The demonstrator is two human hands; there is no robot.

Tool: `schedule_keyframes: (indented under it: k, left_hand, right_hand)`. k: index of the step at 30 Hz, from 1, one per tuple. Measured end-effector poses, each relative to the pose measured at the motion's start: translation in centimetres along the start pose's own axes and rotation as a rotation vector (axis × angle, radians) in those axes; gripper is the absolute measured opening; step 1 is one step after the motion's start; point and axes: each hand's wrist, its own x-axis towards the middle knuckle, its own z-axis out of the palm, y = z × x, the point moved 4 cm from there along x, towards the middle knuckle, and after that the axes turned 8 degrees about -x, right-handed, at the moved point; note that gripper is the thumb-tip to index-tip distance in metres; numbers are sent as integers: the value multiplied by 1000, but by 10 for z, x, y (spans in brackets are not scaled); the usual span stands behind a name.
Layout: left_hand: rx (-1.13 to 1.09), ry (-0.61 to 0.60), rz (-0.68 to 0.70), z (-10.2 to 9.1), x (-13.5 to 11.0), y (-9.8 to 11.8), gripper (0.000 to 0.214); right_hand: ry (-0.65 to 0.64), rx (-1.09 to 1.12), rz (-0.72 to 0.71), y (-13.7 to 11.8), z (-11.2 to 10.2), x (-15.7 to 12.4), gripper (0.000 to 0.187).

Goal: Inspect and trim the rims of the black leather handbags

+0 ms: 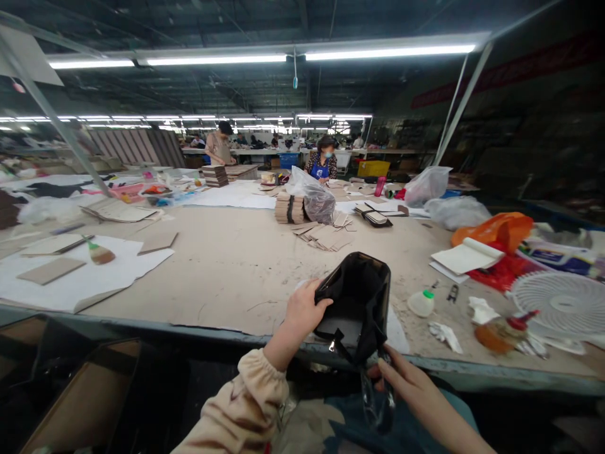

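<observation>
A black handbag [352, 302] with a dark lining is tilted at the table's front edge, its mouth facing me. My left hand [305, 309] grips the bag's left rim, with the thumb over the edge. At the bag's lower right, my right hand [401, 375] has its fingers closed round the base of a glossy black handle [378, 407], which hangs below the table edge. A small shiny metal piece [333, 345] shows at the near rim. The bag's outer far side is hidden.
Right of the bag are a green-capped bottle [420, 303], thread snips [452, 293], a bottle of amber liquid [501, 334] and a white fan [558, 302]. Stacked boards [289, 209] stand mid-table. A glue bottle [100, 252] lies on white paper at left. A masked co-worker [322, 162] sits opposite.
</observation>
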Motion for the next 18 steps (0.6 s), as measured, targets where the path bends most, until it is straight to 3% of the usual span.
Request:
schedule_keyframes:
  k: [4, 7, 9, 11, 14, 18]
  left_hand:
    - [-113, -3, 50, -1, 1, 2, 44]
    - [-176, -10, 46, -3, 2, 3, 41]
    - [-194, -10, 41, -4, 2, 4, 39]
    - [-199, -10, 43, -5, 2, 6, 37]
    - [-185, 10, 65, -6, 2, 10, 32]
    - [-187, 65, 68, -5, -1, 9, 30]
  right_hand:
    - [275, -531, -139, -11, -47, 10, 52]
    - [450, -621, -402, -44, -72, 16, 41]
    - [487, -683, -613, -75, -75, 23, 35]
    - [396, -731, -778, -101, -66, 36, 33]
    - [216, -778, -913, -125, -46, 65, 32]
    - [107, -840, -882, -131, -27, 101, 29]
